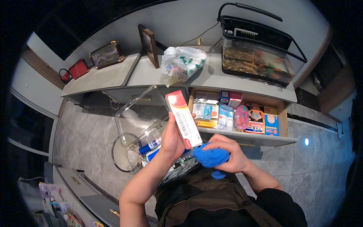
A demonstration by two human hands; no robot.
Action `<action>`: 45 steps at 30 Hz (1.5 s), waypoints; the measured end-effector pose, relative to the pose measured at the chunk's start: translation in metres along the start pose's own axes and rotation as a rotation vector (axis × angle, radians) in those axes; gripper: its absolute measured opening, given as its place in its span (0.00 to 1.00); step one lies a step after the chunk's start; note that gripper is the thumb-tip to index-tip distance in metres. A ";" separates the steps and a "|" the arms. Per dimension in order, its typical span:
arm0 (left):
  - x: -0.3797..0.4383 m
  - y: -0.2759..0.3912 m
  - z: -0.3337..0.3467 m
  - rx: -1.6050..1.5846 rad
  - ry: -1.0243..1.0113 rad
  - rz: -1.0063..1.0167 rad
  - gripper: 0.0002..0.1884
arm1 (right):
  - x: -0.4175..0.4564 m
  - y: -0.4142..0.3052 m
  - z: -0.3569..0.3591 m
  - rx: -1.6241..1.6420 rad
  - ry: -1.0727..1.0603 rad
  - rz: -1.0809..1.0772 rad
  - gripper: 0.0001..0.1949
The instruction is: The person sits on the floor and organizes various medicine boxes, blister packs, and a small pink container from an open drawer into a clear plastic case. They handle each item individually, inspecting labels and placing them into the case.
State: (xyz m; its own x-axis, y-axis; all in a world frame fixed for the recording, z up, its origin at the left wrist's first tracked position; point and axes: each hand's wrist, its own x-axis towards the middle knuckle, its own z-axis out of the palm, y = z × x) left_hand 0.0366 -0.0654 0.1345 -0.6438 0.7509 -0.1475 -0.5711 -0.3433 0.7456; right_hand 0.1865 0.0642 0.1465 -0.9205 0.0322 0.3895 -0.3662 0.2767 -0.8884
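A long red-and-white carton [184, 120] with printed writing is gripped in my left hand [171, 140], tilted in front of the cabinet. In my right hand [232, 154] is a bunched blue cloth [211, 156], close to the carton's lower end. An open drawer [215, 131] lies beyond my hands. It holds several packs, among them a pink plastic case [241, 117], an orange-and-white box [255, 119] and a blue box [271, 122]. Below my left forearm, a clear plastic bin with its raised transparent lid [141, 113] contains a blue-and-white tube [150, 145] and other packages, partly hidden by my arm.
A white plastic bag [183, 65] stands on the cabinet top [211, 78], between a wooden picture frame [150, 46] and a fish tank [255, 59]. A round waste bin [120, 154] is on the tiled floor [88, 136]. Another cabinet [82, 184] stands at lower left.
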 end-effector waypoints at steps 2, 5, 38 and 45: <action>-0.001 0.003 -0.001 -0.014 -0.007 0.005 0.29 | -0.005 0.010 -0.003 0.117 0.026 0.040 0.15; -0.001 0.002 0.001 -0.020 -0.058 0.002 0.29 | -0.012 0.026 -0.011 0.352 -0.009 0.115 0.11; -0.097 0.088 -0.041 0.803 -0.106 0.219 0.45 | 0.030 -0.017 -0.014 0.080 -0.134 0.431 0.13; -0.122 0.081 -0.060 1.031 0.059 0.314 0.29 | 0.048 -0.027 0.000 0.087 -0.143 0.448 0.13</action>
State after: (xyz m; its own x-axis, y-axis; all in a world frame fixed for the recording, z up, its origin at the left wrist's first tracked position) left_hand 0.0385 -0.2189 0.1739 -0.7263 0.6740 0.1352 0.3102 0.1458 0.9394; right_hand 0.1520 0.0587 0.1890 -0.9977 -0.0043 -0.0682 0.0662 0.1846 -0.9806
